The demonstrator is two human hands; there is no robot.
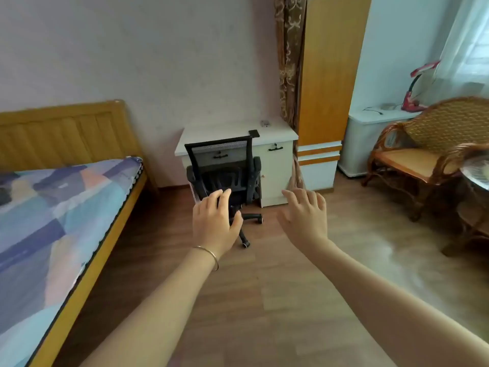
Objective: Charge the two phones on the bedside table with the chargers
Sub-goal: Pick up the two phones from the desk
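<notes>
While empty, hands (215, 223) short of phone (254, 133).

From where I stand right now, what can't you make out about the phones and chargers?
Head view only:
- Dark flat item on the desk: possibly a phone, too small to confirm.
- Small grey object at the desk's back: blurred, unidentifiable.
- Second phone: none seen.
- Thin cord on the far white unit: too small to call a charger.
- Desk front: partly hidden by the chair.
</notes>
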